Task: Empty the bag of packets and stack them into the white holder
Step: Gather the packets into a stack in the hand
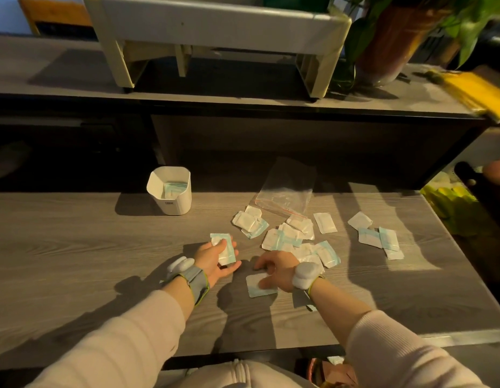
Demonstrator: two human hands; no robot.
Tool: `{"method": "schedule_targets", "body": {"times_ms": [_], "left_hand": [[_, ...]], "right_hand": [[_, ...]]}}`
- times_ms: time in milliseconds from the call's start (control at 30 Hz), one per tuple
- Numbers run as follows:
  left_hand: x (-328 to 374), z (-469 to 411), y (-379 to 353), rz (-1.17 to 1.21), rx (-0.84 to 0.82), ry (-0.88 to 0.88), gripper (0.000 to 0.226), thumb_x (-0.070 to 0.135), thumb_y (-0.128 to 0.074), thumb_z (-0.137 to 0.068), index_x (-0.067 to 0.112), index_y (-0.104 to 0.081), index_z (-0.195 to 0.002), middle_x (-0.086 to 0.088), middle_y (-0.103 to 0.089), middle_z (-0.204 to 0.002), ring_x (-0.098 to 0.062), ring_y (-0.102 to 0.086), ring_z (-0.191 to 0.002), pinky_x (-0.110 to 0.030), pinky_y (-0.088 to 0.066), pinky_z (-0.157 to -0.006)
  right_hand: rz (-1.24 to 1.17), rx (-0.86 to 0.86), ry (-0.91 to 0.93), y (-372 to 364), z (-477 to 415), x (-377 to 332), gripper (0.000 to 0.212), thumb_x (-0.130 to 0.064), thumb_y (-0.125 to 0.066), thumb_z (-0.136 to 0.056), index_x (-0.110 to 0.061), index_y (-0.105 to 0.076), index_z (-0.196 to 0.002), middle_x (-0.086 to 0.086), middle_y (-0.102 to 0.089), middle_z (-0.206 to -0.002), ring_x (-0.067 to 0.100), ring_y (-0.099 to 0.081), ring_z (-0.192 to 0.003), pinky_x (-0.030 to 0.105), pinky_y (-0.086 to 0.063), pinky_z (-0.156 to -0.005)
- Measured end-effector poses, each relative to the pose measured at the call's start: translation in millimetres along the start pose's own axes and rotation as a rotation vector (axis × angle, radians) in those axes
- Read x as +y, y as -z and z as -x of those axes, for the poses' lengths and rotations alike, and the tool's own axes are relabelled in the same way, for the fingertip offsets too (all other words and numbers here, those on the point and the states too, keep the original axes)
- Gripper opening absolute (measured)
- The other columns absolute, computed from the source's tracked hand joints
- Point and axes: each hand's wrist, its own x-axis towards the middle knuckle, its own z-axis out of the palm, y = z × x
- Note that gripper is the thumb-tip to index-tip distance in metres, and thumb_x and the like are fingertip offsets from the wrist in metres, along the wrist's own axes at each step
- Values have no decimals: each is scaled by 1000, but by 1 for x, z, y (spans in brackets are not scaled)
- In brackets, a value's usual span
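The white holder (171,203) stands at the back left of the wooden table, with a few packets lying inside it. A clear zip bag (285,193) lies flat behind a scatter of several white and light-blue packets (288,238). My left hand (215,261) is palm up and holds a small stack of packets (225,247). My right hand (274,271) rests fingers down on one packet (257,287) that lies flat on the table; the grip is not clear.
More packets (379,238) lie to the right, near the table's right edge. A raised shelf (75,82) behind carries a cream stand (215,26), a potted plant (391,43) and a yellow object (481,93). Another person's hand (496,172) shows at far right.
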Motion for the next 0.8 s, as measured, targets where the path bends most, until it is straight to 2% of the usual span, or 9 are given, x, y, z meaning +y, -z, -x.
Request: {"method": "schedule_targets", "body": {"times_ms": [100, 133, 233, 300, 367, 433, 567, 700, 800], "left_hand": [[-1, 1, 2, -41, -6, -3, 24, 21, -45, -99, 10, -62, -111, -4, -63, -93, -18, -56, -80, -38, -50, -75], [-3, 1, 3, -57, -12, 3, 26, 23, -45, -99, 11, -62, -114, -4, -64, -94, -17, -56, -80, -37, -50, -74], [-5, 2, 4, -86, -14, 11, 28, 25, -45, -99, 13, -61, -119, -3, -67, -98, -17, -58, -83, -37, -50, -75], [-5, 3, 3, -80, 3, 15, 27, 24, -45, -99, 14, -60, -119, -2, -66, -96, -17, -58, -82, -38, -50, -75], [-4, 3, 2, -44, 13, 43, 24, 26, -45, -99, 14, -57, -115, -2, -63, -93, -17, -57, -79, -40, -49, -78], [-3, 2, 0, -12, 21, 82, 23, 31, -45, -98, 14, -58, -108, -4, -62, -92, -19, -57, -80, -42, -47, -83], [-2, 4, -1, 63, -17, 121, 35, 46, -44, -95, 16, -61, -92, -9, -63, -93, -26, -60, -86, -40, -50, -78], [-4, 6, -4, 52, -79, 157, 51, 59, -38, -91, 18, -60, -112, -12, -65, -109, -29, -60, -101, -46, -45, -98], [-6, 10, -9, 2, -144, 178, 60, 63, -30, -91, 17, -63, -112, -10, -67, -102, -25, -61, -91, -40, -45, -93]], "right_hand": [[153, 3, 68, -6, -1, 4, 51, -21, -82, -65, -20, -64, -113, -2, -53, -104, 17, -53, -94, 24, -46, -78], [185, 6, 77, -8, 0, 4, 51, -19, -81, -65, -20, -63, -112, -2, -52, -104, 18, -53, -96, 28, -47, -82], [206, 38, 58, -10, 1, 3, 40, -18, -78, -66, -18, -64, -104, -5, -50, -94, 14, -47, -86, 27, -42, -73], [163, 69, 35, -10, 1, 2, 21, -20, -76, -70, -20, -65, -88, -3, -53, -87, 14, -49, -82, 26, -42, -68], [28, 125, -11, -9, -1, -1, 13, -24, -74, -75, -24, -61, -78, -2, -56, -80, 15, -51, -75, 24, -39, -61], [-174, 221, -103, -7, -5, -6, 13, -26, -72, -79, -21, -61, -77, -1, -55, -74, 15, -49, -70, 23, -37, -58], [-758, 251, -190, -1, -8, -21, 20, -11, -66, -87, -11, -58, -69, 5, -53, -62, 18, -51, -61, 26, -48, -58], [-890, 192, -173, -2, -5, -33, 14, -3, -62, -89, -7, -57, -77, 7, -53, -62, 14, -52, -55, 19, -51, -51], [-892, 215, -190, -6, -6, -36, 18, -1, -70, -82, -9, -54, -82, 8, -58, -63, 14, -52, -48, 23, -51, -51]]}}
